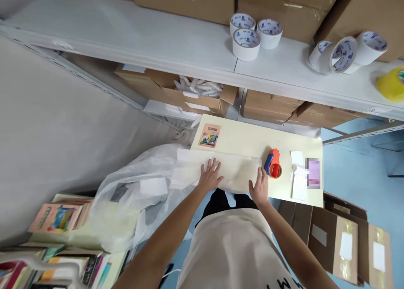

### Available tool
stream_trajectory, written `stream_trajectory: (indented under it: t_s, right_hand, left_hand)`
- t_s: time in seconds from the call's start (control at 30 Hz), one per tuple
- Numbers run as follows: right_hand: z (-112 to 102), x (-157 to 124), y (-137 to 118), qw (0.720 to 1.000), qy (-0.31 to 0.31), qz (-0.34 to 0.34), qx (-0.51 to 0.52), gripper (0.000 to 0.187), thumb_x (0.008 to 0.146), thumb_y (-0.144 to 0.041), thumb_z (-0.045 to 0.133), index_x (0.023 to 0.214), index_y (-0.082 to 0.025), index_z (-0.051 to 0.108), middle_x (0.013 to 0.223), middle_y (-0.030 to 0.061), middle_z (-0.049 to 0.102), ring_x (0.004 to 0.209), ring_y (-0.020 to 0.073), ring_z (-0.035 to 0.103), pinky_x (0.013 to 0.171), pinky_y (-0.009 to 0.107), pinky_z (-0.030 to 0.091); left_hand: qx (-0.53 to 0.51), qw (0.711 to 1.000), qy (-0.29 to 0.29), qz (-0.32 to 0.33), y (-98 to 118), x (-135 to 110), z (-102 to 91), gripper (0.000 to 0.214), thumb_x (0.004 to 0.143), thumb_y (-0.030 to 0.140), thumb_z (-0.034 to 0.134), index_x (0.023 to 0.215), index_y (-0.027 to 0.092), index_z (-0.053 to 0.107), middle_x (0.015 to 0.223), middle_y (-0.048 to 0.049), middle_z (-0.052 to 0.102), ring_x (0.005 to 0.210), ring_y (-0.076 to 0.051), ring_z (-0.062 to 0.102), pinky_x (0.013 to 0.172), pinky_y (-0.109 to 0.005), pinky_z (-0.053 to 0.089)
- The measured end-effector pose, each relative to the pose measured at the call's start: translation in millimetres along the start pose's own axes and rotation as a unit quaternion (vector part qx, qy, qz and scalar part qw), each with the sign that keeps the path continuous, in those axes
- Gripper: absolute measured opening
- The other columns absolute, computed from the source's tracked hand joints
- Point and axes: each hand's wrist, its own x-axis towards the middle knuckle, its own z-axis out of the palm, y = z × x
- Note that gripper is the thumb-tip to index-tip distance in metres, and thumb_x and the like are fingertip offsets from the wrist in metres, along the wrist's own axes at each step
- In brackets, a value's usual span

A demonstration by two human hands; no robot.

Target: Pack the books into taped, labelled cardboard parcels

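My left hand [210, 176] lies with fingers spread on a long, thin whitish sheet [235, 169], which looks like plastic or foam wrap. At the right end of that sheet is my right hand [259, 187], its fingers stretched out and the thumb apart. The sheet lies along the near side of a pale yellow tabletop [241, 135]. Just right of my right hand stands an orange and blue tape dispenser [272, 163]. A pink booklet with a colourful cover [210, 136] rests at the far left of the tabletop. White paper slips [299, 181] lie on the right.
A large clear plastic bag [126, 184] bulges at the left, beside stacked books [59, 217]. A grey shelf [151, 32] crosses ahead, with white tape rolls [246, 49] and cardboard boxes [195, 5]. More cardboard boxes [328, 238] stand on the floor at right.
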Motion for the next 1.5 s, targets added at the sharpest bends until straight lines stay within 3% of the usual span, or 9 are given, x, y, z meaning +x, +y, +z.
stream_trajectory:
  t_s: [0.1,0.2,0.47,0.7,0.9,1.0,1.23,1.4,1.5]
  right_hand:
    - [13.4,4.6,-7.4,0.984,-0.144,-0.064,-0.086,0.062,0.087,-0.021,0.053,0.147,-0.015,0.038,0.151,0.0203,0.041,0.145,0.0315,0.032,0.115,0.055,0.029]
    - [25.7,21.6,-8.5,0.953,-0.254,-0.002,-0.165,0.077,0.081,-0.021,0.065,0.151,-0.016,0.034,0.159,0.0192,0.030,0.149,0.0336,0.023,0.117,0.054,0.024]
    - [21.5,35.3,-12.7,0.946,-0.242,0.075,-0.204,0.078,0.081,-0.027,0.068,0.150,-0.016,0.036,0.162,0.0203,0.022,0.150,0.0377,0.017,0.117,0.059,0.020]
    - [82.0,97.4,-82.6,0.973,-0.189,0.084,0.107,0.061,0.080,-0.036,0.067,0.137,-0.018,0.054,0.147,0.0162,0.049,0.137,0.0306,0.046,0.112,0.046,0.039]
    - [135.2,153.8,-121.0,0.843,-0.168,0.318,0.400,0.062,0.068,-0.038,0.075,0.126,-0.020,0.060,0.136,0.0137,0.060,0.127,0.0291,0.056,0.103,0.044,0.047]
    - [144.8,166.1,-124.5,0.824,-0.161,0.336,0.426,0.058,0.067,-0.031,0.073,0.122,-0.020,0.061,0.131,0.0113,0.064,0.123,0.0277,0.058,0.102,0.046,0.047]
    - [140.1,177.7,-128.9,0.826,-0.117,0.269,0.482,0.047,0.065,-0.027,0.071,0.111,-0.019,0.065,0.111,0.0055,0.070,0.106,0.0229,0.063,0.094,0.039,0.051]
    - [104.1,164.5,-128.0,0.848,-0.035,0.239,0.471,0.044,0.068,-0.031,0.069,0.110,-0.020,0.064,0.110,0.0065,0.066,0.084,0.0174,0.065,0.072,0.034,0.054]
    - [75.9,146.9,-121.2,0.851,-0.046,0.219,0.476,0.035,0.071,-0.032,0.068,0.102,-0.018,0.064,0.097,0.0043,0.068,0.066,0.0127,0.061,0.066,0.033,0.052]
  left_hand:
    - [-0.010,1.000,-0.023,0.002,-6.3,4.2,16.1,0.077,0.087,0.045,0.058,0.153,0.014,0.033,0.163,-0.0197,0.017,0.150,-0.042,0.014,0.114,-0.065,0.019]
    - [-0.022,0.999,-0.027,0.013,-13.3,8.7,26.6,0.085,0.083,0.047,0.063,0.154,0.016,0.030,0.163,-0.0205,0.015,0.149,-0.044,0.012,0.113,-0.067,0.019]
    - [-0.071,0.997,0.005,0.014,-30.0,14.2,18.1,0.094,0.076,0.056,0.069,0.153,0.014,0.033,0.163,-0.0256,0.010,0.149,-0.045,0.010,0.113,-0.067,0.017]
    - [-0.204,0.965,0.129,-0.102,-74.0,57.7,-38.7,0.071,0.089,0.044,0.054,0.149,0.013,0.034,0.155,-0.0222,0.037,0.144,-0.034,0.035,0.111,-0.049,0.034]
    - [-0.379,0.903,0.050,-0.197,-122.3,117.3,-62.2,0.039,0.079,0.025,0.064,0.116,0.014,0.061,0.119,-0.0183,0.068,0.119,-0.033,0.060,0.100,-0.044,0.043]
    - [-0.423,0.888,0.055,-0.173,-128.9,132.7,-58.6,0.019,0.075,0.023,0.067,0.093,0.016,0.067,0.101,-0.0120,0.073,0.100,-0.027,0.067,0.089,-0.035,0.048]
    - [-0.550,0.824,0.085,-0.108,-115.2,139.0,-65.5,0.028,0.077,0.031,0.062,0.098,0.014,0.070,0.091,-0.0062,0.073,0.079,-0.017,0.066,0.071,-0.027,0.051]
    - [-0.727,0.685,0.050,-0.002,-96.8,115.7,-79.9,0.047,0.072,0.043,0.071,0.109,0.015,0.069,0.097,-0.0076,0.072,0.082,-0.018,0.066,0.072,-0.029,0.053]
    - [-0.752,0.658,0.044,0.013,-80.0,98.1,-76.6,0.057,0.069,0.040,0.075,0.120,0.017,0.063,0.099,-0.0065,0.071,0.085,-0.018,0.067,0.074,-0.030,0.054]
